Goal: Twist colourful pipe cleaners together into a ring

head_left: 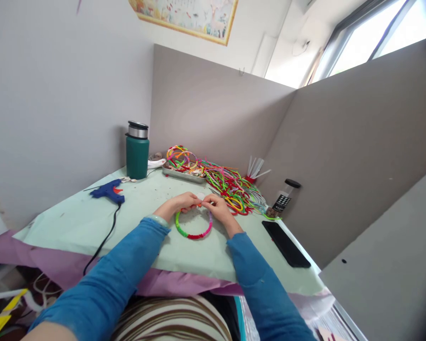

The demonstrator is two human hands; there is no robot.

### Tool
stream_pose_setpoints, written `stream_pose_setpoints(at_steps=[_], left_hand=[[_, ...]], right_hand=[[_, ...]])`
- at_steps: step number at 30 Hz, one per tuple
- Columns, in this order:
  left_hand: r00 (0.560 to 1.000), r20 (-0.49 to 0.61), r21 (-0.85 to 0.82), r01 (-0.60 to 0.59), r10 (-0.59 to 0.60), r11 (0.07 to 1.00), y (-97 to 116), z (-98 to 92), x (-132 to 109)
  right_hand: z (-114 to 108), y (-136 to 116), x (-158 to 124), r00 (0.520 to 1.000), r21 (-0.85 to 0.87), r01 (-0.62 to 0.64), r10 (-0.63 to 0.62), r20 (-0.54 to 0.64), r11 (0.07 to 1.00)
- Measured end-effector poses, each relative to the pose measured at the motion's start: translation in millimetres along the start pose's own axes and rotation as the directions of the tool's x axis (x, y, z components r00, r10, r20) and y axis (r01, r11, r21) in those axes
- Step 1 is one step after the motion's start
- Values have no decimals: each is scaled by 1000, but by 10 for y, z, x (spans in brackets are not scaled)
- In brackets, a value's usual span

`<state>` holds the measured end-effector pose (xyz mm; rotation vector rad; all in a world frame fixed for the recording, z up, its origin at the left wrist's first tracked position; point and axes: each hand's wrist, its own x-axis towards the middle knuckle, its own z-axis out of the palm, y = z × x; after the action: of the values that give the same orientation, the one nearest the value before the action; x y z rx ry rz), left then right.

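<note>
A multicoloured hoop (198, 236), which looks wrapped in fuzzy pipe cleaner, hangs just above or rests on the pale green table cover. Green and yellow run along its left side, red along the bottom, pink and lilac up the right. My left hand (183, 202) is closed on the upper left of the hoop. My right hand (217, 207) pinches at its top right, the fingertips of both hands nearly meeting. A small orange bit shows between them; the fingers hide most of it. Something whitish and round lies just behind the fingertips.
Beyond my hands lie a heap of pipe cleaners (230, 187) and a metal tray (184, 176). On the left are a green bottle (137, 154) and a blue glue gun (108, 190) with its cord. A black phone (286, 244) and a clear jar (283, 199) lie right. Partitions surround the table.
</note>
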<state>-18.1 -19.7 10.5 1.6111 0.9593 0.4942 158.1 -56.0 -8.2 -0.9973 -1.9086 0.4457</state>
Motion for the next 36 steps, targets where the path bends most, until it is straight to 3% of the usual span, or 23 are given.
stream_pose_setpoints(at_steps=[10,23,31,36], left_hand=[[993,-106,112,-42,54,993,24,16,-30],[988,-108,140,-91,106,986,-5,-2,-6],[975,-121,263,-150,187,953,3,1,-5],[937,-139,476,-220,320,851,-11,16,24]], right_hand=[[36,-30,-14,994,14,-113,113,6,994],[26,-23,-12,986,98,-166,164,26,981],[-17,-60,-22,975,231,-221,210,72,947],[-8,-29,-20,960,205,-278,266,84,938]])
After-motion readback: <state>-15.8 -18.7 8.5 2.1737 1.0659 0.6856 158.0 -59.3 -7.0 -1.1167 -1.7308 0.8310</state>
